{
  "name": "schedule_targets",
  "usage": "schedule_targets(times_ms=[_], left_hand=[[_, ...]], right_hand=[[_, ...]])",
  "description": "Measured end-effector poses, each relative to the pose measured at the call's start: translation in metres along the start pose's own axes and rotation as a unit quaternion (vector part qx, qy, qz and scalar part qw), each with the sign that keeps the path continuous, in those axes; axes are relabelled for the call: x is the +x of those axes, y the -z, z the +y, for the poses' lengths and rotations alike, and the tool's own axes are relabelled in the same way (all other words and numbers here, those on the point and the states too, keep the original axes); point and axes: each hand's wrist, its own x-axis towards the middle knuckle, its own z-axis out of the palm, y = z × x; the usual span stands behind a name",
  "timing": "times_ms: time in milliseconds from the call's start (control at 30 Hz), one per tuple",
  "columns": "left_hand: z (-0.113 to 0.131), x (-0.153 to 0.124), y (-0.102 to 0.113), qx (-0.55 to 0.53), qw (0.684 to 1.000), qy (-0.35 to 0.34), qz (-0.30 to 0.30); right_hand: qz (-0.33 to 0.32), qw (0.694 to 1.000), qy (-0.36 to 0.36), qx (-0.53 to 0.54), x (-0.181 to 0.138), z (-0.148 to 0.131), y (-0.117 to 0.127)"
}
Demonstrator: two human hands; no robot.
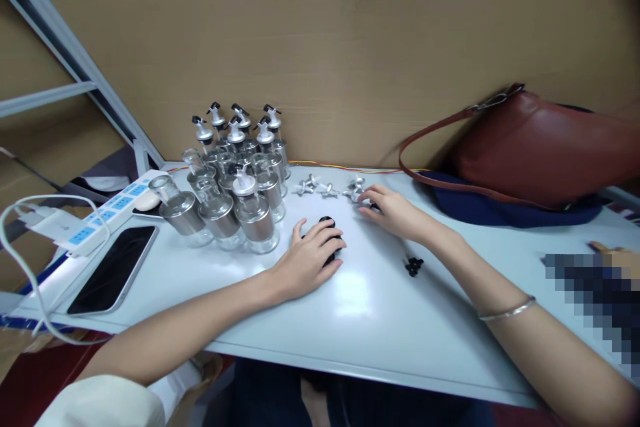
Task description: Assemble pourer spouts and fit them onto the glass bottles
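Left hand has its fingers curled down on the black cap, dead centre of the counter. Right hand fingers lie loose and hold nothing, tips by the silver spouts at 1 o'clock. I'd pin the cap flat and pinch one spout by its stem.

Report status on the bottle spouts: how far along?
Done: about seven spouted bottles stand grouped. In hand: the left hand covers a black round piece, grip unclear; the right hand touches the loose spouts. Left: several open bottles in front, plus small black parts lying loose.
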Motion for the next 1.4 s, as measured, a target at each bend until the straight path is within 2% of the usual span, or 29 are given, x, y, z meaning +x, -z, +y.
schedule_targets(times_ms=[300, 500, 567, 633, 733, 800, 933, 1067, 1200, 1300, 1400], left_hand=[[0.000, 0.000, 0.000, -0.036, 0.999, 0.024, 0.012], [-0.002, -0.001, 0.000, -0.052, 0.998, 0.018, 0.040], [-0.004, -0.002, -0.002, -0.057, 0.995, 0.010, 0.082], [-0.006, -0.002, -0.005, -0.078, 0.985, 0.003, 0.156], [-0.009, -0.001, -0.010, -0.140, 0.946, -0.012, 0.293], [-0.009, -0.001, -0.012, -0.180, 0.923, -0.031, 0.339], [-0.005, -0.003, -0.014, -0.256, 0.914, -0.032, 0.313], [-0.001, -0.008, -0.016, -0.326, 0.903, -0.009, 0.279], [-0.003, -0.009, -0.016, -0.365, 0.899, -0.030, 0.240], [-0.005, -0.008, -0.016, -0.362, 0.907, -0.048, 0.212], [-0.005, -0.009, -0.016, -0.379, 0.903, -0.035, 0.199]], right_hand=[[-0.012, 0.996, -0.058, 0.065, -0.018, -0.018, 0.013], [-0.008, 0.979, -0.102, 0.179, -0.033, -0.029, 0.015], [-0.004, 0.954, -0.140, 0.263, -0.036, -0.037, 0.014], [0.017, 0.910, -0.182, 0.373, -0.039, -0.048, 0.012], [0.055, 0.840, -0.207, 0.499, -0.042, -0.065, 0.009], [0.043, 0.820, -0.201, 0.534, -0.043, -0.074, 0.008], [-0.027, 0.825, -0.198, 0.528, -0.045, -0.082, 0.008], [-0.059, 0.831, -0.170, 0.526, -0.049, -0.083, 0.009], [-0.058, 0.837, -0.141, 0.526, -0.053, -0.083, 0.010], [-0.036, 0.864, -0.109, 0.490, -0.056, -0.083, 0.007], [-0.021, 0.884, -0.091, 0.458, -0.058, -0.086, 0.004]])
